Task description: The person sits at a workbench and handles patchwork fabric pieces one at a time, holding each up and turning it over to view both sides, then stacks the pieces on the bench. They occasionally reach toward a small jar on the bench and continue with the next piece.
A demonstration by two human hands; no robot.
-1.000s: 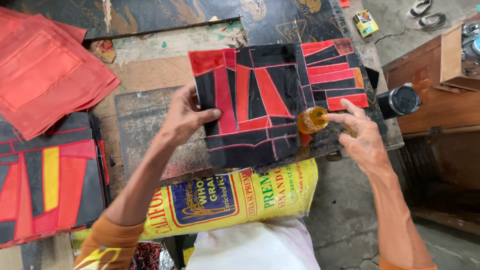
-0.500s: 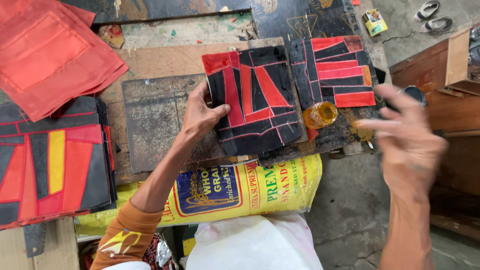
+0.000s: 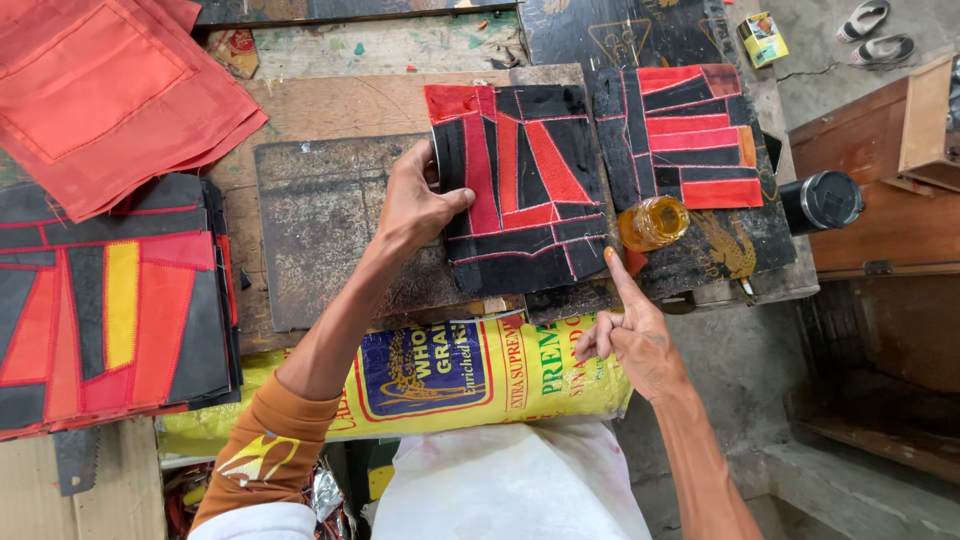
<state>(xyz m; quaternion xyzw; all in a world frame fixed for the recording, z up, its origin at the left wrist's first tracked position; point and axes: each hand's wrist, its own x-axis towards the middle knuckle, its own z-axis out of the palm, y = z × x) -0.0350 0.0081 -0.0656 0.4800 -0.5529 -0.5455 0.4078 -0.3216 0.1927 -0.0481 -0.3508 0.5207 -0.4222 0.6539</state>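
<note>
My left hand point(image 3: 415, 205) grips the left edge of a black and red patchwork panel point(image 3: 525, 185) that lies on the worktable, thumb on top of it. My right hand point(image 3: 635, 335) is below the panel's lower right corner, index finger stretched out with an orange smear on its tip, the other fingers curled, holding nothing. A small open jar of amber glue point(image 3: 652, 222) stands just right of the panel. A second black and red panel point(image 3: 690, 135) lies behind the jar.
A dark metal plate point(image 3: 315, 230) lies left of the panel on the wooden board point(image 3: 330, 105). A stack of patchwork panels point(image 3: 110, 305) and red fabric pieces point(image 3: 100, 85) are at left. A black can point(image 3: 822, 200) and wooden box point(image 3: 895, 180) are at right. A yellow sack point(image 3: 450, 375) hangs in front.
My right hand left the jar, swung out to the right, and now sits near the panel's lower right corner with the index finger out. My left hand has shifted the panel slightly.
</note>
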